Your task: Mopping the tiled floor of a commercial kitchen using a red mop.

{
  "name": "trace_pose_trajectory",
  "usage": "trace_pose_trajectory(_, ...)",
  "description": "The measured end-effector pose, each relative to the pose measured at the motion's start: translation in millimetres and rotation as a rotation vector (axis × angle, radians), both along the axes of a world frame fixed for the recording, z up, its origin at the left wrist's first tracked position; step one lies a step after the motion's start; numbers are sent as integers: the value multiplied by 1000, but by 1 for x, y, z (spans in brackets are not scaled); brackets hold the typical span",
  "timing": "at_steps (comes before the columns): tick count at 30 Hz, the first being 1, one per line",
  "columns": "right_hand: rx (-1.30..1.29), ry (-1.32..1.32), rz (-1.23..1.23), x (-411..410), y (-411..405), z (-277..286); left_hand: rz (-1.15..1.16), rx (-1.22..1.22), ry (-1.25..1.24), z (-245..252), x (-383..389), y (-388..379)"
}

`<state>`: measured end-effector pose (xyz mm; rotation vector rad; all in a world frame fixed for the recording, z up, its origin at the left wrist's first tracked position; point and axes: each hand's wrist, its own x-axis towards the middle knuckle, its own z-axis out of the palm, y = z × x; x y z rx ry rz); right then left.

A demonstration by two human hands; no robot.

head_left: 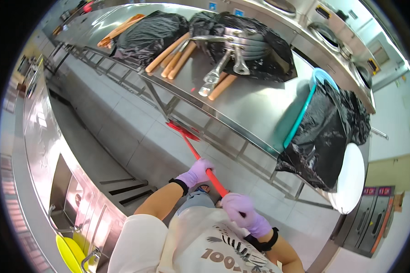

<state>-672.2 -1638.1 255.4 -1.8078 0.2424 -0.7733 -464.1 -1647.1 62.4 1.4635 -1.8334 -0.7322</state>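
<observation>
A long red handle [216, 181] runs from my body down to a red broom-like head [182, 130] at the floor, beside a leg of the steel table. Both my hands wear purple gloves. My left hand [201, 172] is closed around the middle of the handle. Nearer my chest, my right hand [238, 208] grips its upper end. The head's far side lies partly under the table's edge, so its exact kind cannot be told.
The steel table [256, 102] bears stacked metal pans [247, 46], wooden rolling pins [182, 61], black plastic bags [150, 34] and a teal basin [299, 119]. A white oval dish [350, 181] stands at its right end. A steel sink counter [85, 191] borders the left.
</observation>
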Motion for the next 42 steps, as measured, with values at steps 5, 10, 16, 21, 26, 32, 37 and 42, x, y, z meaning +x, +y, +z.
trace_pose_trajectory(5, 288, 420, -12, -48, -10, 63, 177, -133, 47, 10, -39, 17)
trace_pose_trajectory(10, 621, 968, -164, -127, 7, 73, -134, 84, -73, -6, -128, 25)
trace_pose_trajectory(16, 968, 1588, -130, -192, 14, -25, -688, 173, -315, -60, -196, 11)
trace_pose_trajectory(21, 1019, 1372, -289, -347, 59, -100, -649, 241, -415, -61, -261, 4)
trace_pose_trajectory(26, 737, 1523, -433, -480, 120, -150, -341, 487, -436, -83, -320, 24)
trace_pose_trajectory(32, 661, 1582, -455, -573, 183, -190, 2, 630, -352, -64, -332, 56)
trace_pose_trajectory(37, 605, 1536, -382, -605, 189, -239, 196, 715, -412, -37, -289, 111)
trace_pose_trajectory(42, 560, 1283, -362, -604, 145, -346, 404, 738, -451, 2, -261, 140)
